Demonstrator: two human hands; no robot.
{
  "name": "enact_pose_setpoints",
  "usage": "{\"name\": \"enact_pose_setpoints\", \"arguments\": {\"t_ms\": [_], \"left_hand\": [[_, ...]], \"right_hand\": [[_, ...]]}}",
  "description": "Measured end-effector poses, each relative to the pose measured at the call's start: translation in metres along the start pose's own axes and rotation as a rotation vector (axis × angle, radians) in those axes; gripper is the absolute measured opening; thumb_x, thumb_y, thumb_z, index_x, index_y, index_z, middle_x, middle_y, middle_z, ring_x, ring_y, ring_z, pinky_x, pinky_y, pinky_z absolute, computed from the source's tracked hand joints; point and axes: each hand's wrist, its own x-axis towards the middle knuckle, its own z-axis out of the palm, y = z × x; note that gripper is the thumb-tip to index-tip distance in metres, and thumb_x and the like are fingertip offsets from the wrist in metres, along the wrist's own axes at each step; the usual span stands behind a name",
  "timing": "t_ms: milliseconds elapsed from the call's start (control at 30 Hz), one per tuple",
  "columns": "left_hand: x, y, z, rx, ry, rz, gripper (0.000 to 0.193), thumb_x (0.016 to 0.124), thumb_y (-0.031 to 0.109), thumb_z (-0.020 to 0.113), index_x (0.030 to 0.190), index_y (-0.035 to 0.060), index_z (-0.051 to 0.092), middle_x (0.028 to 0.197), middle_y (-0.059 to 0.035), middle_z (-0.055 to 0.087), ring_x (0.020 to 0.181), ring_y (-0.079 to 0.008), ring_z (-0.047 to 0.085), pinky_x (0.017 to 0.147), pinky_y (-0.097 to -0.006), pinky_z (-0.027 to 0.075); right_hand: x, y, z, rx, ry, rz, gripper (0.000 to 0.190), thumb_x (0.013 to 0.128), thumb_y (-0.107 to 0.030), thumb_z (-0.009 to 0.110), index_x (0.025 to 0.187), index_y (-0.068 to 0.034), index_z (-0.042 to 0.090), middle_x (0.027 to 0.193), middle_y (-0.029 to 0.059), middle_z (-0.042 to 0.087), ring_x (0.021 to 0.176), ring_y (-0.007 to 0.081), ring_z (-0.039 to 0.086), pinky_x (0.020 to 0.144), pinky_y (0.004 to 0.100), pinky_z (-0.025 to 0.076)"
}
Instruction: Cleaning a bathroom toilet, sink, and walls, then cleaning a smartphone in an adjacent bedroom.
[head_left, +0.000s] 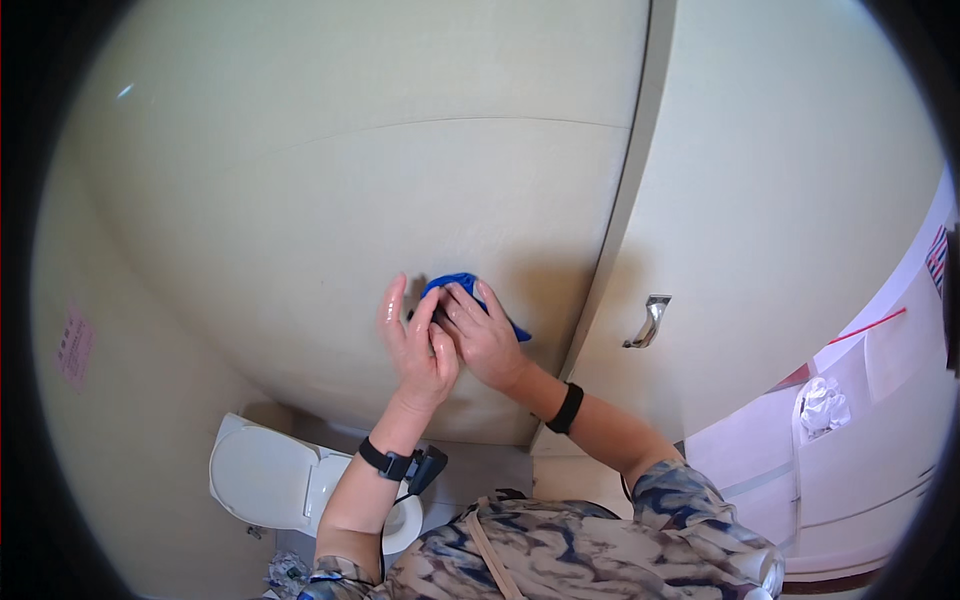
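My right hand (487, 341) lies over a bunched blue cloth (457, 281), whose edges show above the fingers and at the right of the hand. The cloth is against or just in front of a pale wall panel (420, 195); the exact contact is hidden. Beside it, my left hand (420, 356) is raised with its fingers apart, and its index fingertip is close to the cloth and the right fingers. Both hands look wet. A small dark thing behind the left fingers is mostly covered.
A white toilet (259, 476) stands low at the left, below my left forearm. Near it is a litter-filled bag (287, 571). To the right, a pale door (750, 187) carries a metal handle (651, 322). A pink notice (75, 349) bears writing. White plastic (823, 409) lies far right.
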Motion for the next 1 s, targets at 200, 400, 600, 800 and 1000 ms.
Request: {"name": "enact_pose_setpoints", "arguments": {"t_ms": [200,400,600,800,1000], "left_hand": [[0.046,0.053,-0.012,-0.309,-0.015,0.053,0.039,0.08,0.003,0.05,0.118,-0.0022,0.048,0.132,-0.0211,0.036,0.118,-0.0336,0.041,0.096,-0.0412,0.037],[0.074,0.062,0.002,-0.558,0.067,0.106,0.037,0.08,0.003,0.05,0.117,-0.0041,0.048,0.126,-0.0218,0.042,0.114,-0.0331,0.045,0.096,-0.0406,0.037],[0.084,0.09,0.031,-0.879,0.031,0.087,0.034,0.083,0.006,0.048,0.115,-0.0048,0.049,0.126,-0.0225,0.042,0.112,-0.0325,0.046,0.09,-0.0377,0.042],[0.082,0.104,0.061,-1.005,-0.003,-0.095,0.032,0.087,0.007,0.046,0.117,-0.0019,0.049,0.123,-0.0185,0.048,0.108,-0.0287,0.05,0.083,-0.0339,0.045],[0.089,0.127,0.074,-0.946,-0.267,-0.087,0.036,0.091,0.016,0.045,0.12,-0.0036,0.047,0.114,-0.0211,0.053,0.102,-0.0292,0.055,0.085,-0.0352,0.044]], "right_hand": [[-0.013,-0.007,-0.065,0.255,-0.092,0.466,0.035,0.064,-0.001,0.057,0.099,-0.005,0.054,0.091,0.0089,0.051,0.084,0.0278,0.054,0.064,0.0366,0.049],[0.05,0.048,-0.177,-0.328,0.224,0.057,0.029,0.062,-0.003,0.058,0.091,-0.002,0.058,0.092,0.0104,0.052,0.076,0.0281,0.052,0.062,0.0351,0.043],[0.093,0.053,-0.232,-0.923,-0.357,-0.042,0.023,0.065,-0.013,0.056,0.084,-0.002,0.063,0.089,0.0115,0.058,0.103,0.0286,0.05,0.096,0.0459,0.031],[0.008,0.027,-0.194,-0.717,-0.93,-0.112,0.022,0.07,-0.017,0.053,0.08,-0.004,0.069,0.089,0.0104,0.061,0.102,0.0283,0.051,0.107,0.0485,0.019],[-0.04,0.003,-0.179,-0.643,-0.995,-0.135,0.023,0.072,-0.018,0.053,0.083,-0.008,0.07,0.096,0.0079,0.063,0.105,0.0256,0.051,0.109,0.0462,0.017]]}}
